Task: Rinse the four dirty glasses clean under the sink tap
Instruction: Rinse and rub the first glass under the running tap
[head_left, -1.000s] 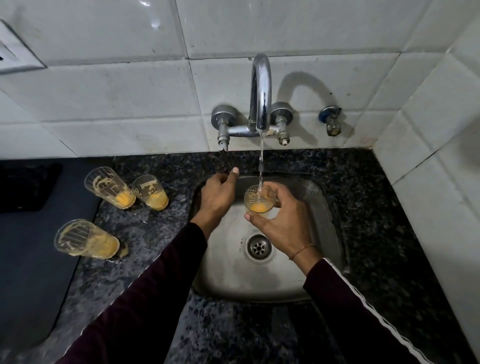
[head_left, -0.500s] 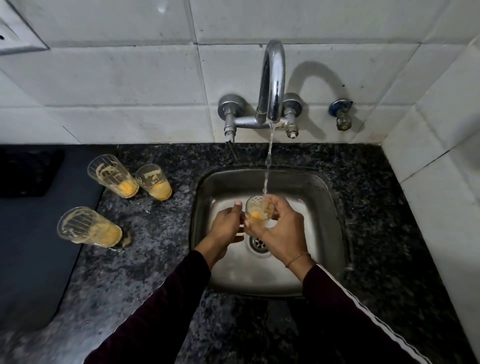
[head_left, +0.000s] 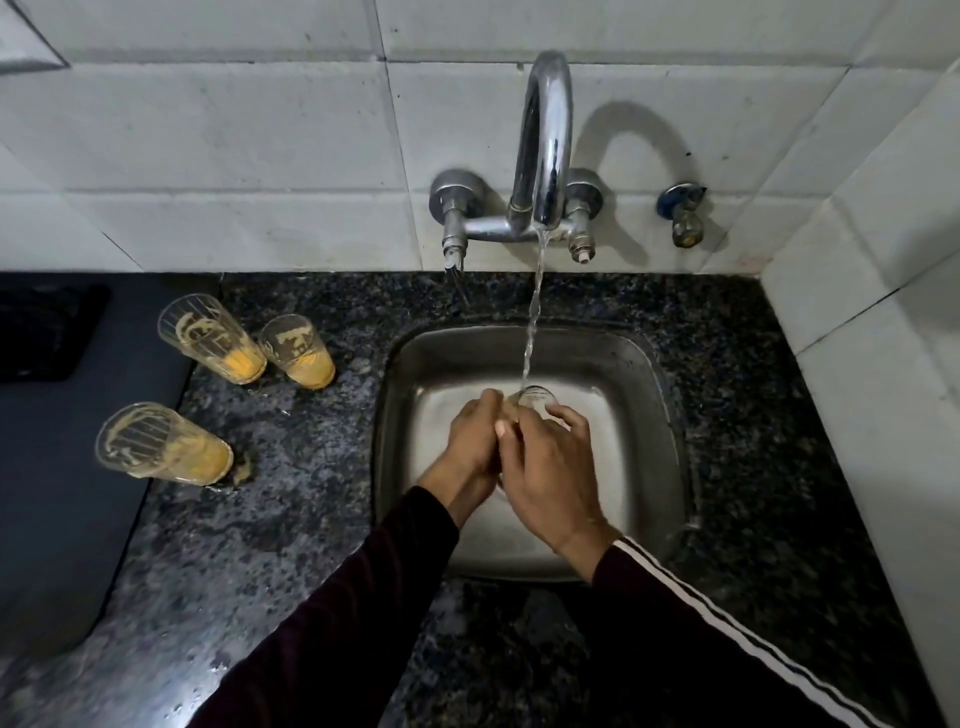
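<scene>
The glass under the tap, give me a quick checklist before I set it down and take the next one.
1. Water running from the tap into the glass: ok.
2. Glass held over the sink, not the counter: ok.
3. Grip: right hand wraps the glass, left hand touches its side: ok.
4. Orange residue gone from the glass: cannot tell, the hands cover most of it.
5. Other three glasses rinsed: not ok; the tall glass, short glass and near glass on the counter hold orange residue.
6. Orange spill beside the near glass: not ok.
</scene>
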